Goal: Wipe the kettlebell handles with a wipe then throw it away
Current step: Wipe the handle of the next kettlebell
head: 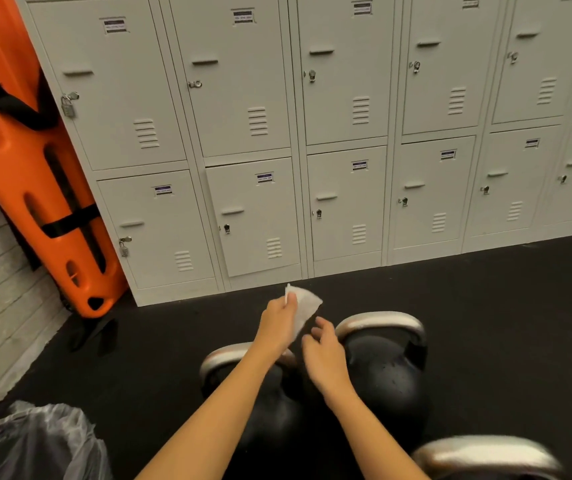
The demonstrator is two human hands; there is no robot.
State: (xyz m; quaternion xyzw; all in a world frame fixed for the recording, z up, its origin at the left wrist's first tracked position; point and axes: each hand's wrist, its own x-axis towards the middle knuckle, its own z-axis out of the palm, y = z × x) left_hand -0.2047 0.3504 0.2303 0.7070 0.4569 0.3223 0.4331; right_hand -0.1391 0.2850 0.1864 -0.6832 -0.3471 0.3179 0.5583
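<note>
**Wipe raised above the kettlebells**

Nearest you, at the bottom right, the steel handle of a third kettlebell [485, 453] pokes into view, blurred. Your two forearms reach forward over the black floor [502, 299]. Your left hand [279, 322] pinches the white wipe [303, 306] by its upper corner, and the sheet hangs down in the air. Your right hand [324, 355] hovers just beside the wipe's lower edge, fingers loosely spread, holding nothing. Below your hands stand the left kettlebell [229, 362] and the right kettlebell [385, 368], side by side. A lined trash bin [35, 441] sits at the floor's near left corner. Grey lockers [312, 133] line the floor's far edge.
</note>
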